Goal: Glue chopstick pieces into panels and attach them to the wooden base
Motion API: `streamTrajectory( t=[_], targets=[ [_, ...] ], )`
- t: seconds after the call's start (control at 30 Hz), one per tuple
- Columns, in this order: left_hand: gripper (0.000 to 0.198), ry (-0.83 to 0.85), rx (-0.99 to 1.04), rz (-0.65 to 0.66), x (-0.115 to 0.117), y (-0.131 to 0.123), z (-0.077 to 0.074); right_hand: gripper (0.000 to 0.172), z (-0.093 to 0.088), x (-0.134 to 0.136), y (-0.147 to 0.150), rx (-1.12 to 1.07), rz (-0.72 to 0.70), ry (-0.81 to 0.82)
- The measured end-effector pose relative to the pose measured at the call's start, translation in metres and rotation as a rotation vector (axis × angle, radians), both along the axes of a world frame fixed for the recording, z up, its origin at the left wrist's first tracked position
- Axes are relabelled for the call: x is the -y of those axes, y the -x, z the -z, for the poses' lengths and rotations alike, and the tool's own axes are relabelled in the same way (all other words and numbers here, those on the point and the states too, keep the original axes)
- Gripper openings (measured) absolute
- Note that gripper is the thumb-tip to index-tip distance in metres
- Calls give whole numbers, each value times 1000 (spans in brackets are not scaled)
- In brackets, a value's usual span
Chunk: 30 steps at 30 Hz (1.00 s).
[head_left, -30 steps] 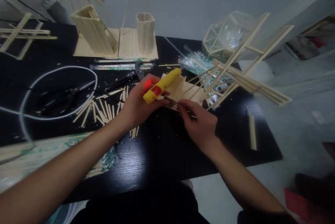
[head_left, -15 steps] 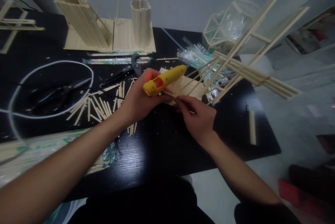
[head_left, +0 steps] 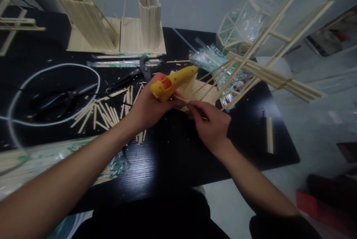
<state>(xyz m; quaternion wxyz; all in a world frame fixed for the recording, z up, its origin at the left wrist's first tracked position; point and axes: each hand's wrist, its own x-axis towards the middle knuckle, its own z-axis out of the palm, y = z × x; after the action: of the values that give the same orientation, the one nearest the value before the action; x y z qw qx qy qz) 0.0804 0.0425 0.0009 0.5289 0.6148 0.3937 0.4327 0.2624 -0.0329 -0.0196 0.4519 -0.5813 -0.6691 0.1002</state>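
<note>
A yellow hot glue gun (head_left: 180,78) is gripped in my left hand (head_left: 147,107), its nozzle pointing to the upper right. My right hand (head_left: 212,123) is closed, its thumb and fingertips pinching a thin wooden stick (head_left: 180,99) whose other end comes near my left thumb. Just beyond the fingers lies a flat panel of wooden sticks (head_left: 205,92), partly covered by the hands and glue gun. From it a frame of long sticks (head_left: 260,47) slants up to the right. Where the glue gun's nozzle meets the work is hard to make out.
Cut stick pieces (head_left: 107,114) lie scattered left of my hands, near pliers (head_left: 144,68) and scissors (head_left: 71,95). A white cable (head_left: 52,67) loops there. Behind stand two stick towers (head_left: 150,23) on boards, plastic wrappers (head_left: 208,59) and a geometric frame (head_left: 237,26). Bagged sticks (head_left: 55,157) lie front left.
The glue gun has shifted slightly left and tilted a little. My right hand stays almost in place, still pinching the stick. The whole view has moved very slightly.
</note>
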Motion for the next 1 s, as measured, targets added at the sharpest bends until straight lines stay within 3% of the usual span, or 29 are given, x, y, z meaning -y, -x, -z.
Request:
streamTrajectory(
  t=[1.0],
  targets=[
    [43,-58,-74,5,-1,5,6,15,-4,-1,4,15,2,-26]
  ],
)
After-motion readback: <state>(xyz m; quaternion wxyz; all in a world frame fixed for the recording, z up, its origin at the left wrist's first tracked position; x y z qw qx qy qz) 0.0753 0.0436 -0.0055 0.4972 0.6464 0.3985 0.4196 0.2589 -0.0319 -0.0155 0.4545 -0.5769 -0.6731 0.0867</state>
